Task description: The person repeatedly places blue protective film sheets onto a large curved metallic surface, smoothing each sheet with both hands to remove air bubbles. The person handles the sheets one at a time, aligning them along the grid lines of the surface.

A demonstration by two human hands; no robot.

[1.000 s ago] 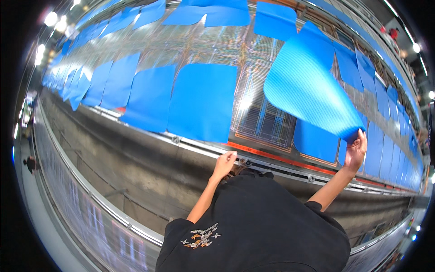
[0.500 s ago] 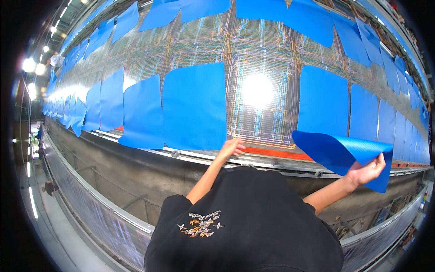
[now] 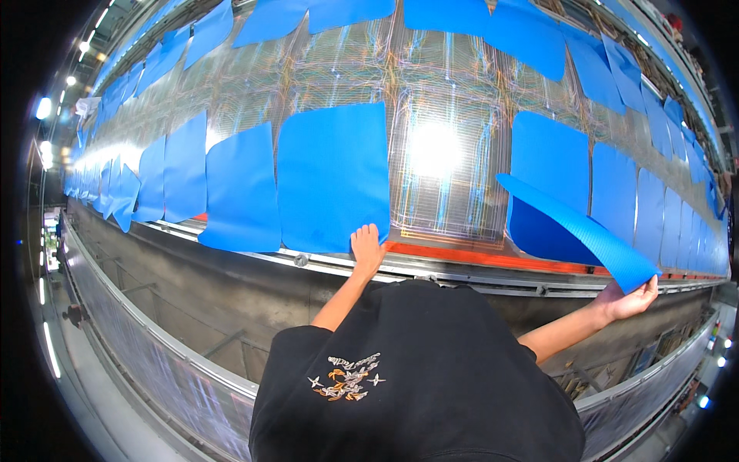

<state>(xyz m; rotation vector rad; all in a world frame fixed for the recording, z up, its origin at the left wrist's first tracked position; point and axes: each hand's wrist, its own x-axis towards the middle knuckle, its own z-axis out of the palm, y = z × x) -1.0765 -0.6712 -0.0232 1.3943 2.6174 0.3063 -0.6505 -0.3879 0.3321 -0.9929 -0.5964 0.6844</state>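
My left hand (image 3: pixel 368 243) grips the lower right corner of a flat blue rubbery sheet (image 3: pixel 332 173) on the patterned transparent surface (image 3: pixel 453 202). Beside that sheet, a stretch of the surface shows fine coloured lines and a bright glare spot. At the right, my right hand (image 3: pixel 630 296) holds the low corner of a loose blue sheet (image 3: pixel 577 231), which is curled over with its textured face showing in part. This loose sheet overlaps another flat blue sheet (image 3: pixel 548 150) lying on the surface.
Rows of blue sheets (image 3: pixel 185 169) line both sides of the surface. An orange strip and a metal rail (image 3: pixel 493 283) run along the near edge above a dark trough (image 3: pixel 215 285). A second metal-edged structure (image 3: pixel 169 350) lies behind me. A person (image 3: pixel 75 314) is far left.
The sheet in my right hand swung down from raised over the surface and now curls near the front edge. My left hand moved up and left onto the neighbouring sheet's corner.
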